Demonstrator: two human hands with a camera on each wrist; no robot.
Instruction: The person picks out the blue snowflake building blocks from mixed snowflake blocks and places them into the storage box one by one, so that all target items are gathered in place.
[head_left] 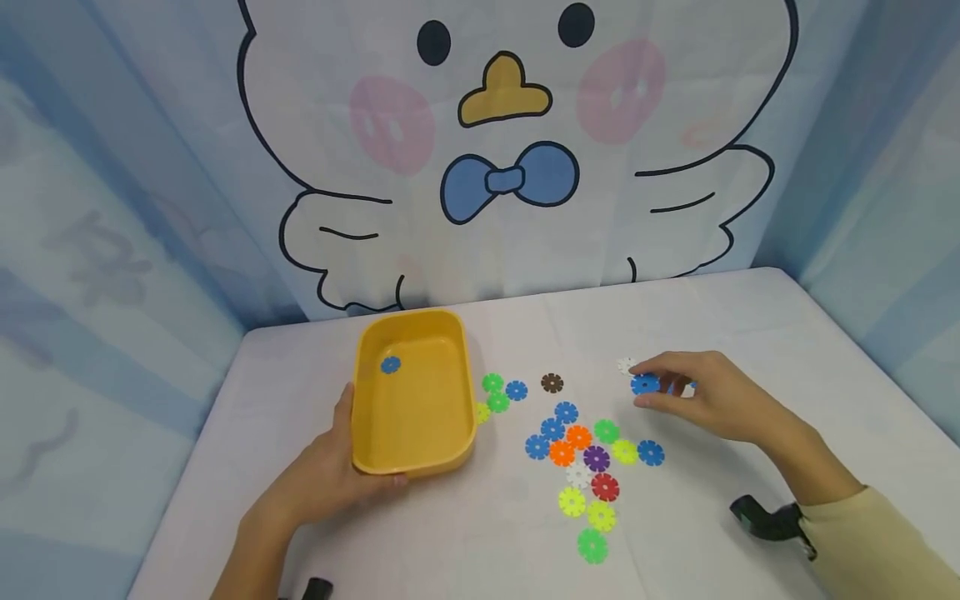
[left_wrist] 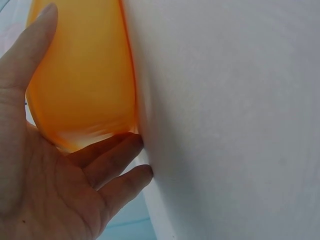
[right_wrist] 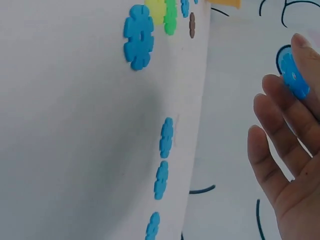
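My left hand (head_left: 322, 471) grips the near left corner of a yellow plastic tray (head_left: 416, 417). In the left wrist view the thumb lies along the tray's wall (left_wrist: 85, 75), and the other fingers reach beneath its edge, close to the tabletop. One blue snowflake disc (head_left: 391, 364) lies inside the tray. Above the right part of the table, my right hand (head_left: 723, 396) pinches another blue disc (right_wrist: 295, 76) between thumb and index finger; its remaining fingers are loosely bent. A white disc (head_left: 625, 365) shows just beyond the fingertips. More blue discs (right_wrist: 161, 180) lie below this hand.
Several notched discs lie mid-table, among them a purple disc (head_left: 596, 458), a red disc (head_left: 605, 487) and a brown disc (head_left: 552, 383). Light green discs (head_left: 492, 382) sit beside the tray. A printed curtain (head_left: 510, 250) hangs behind the table's far edge.
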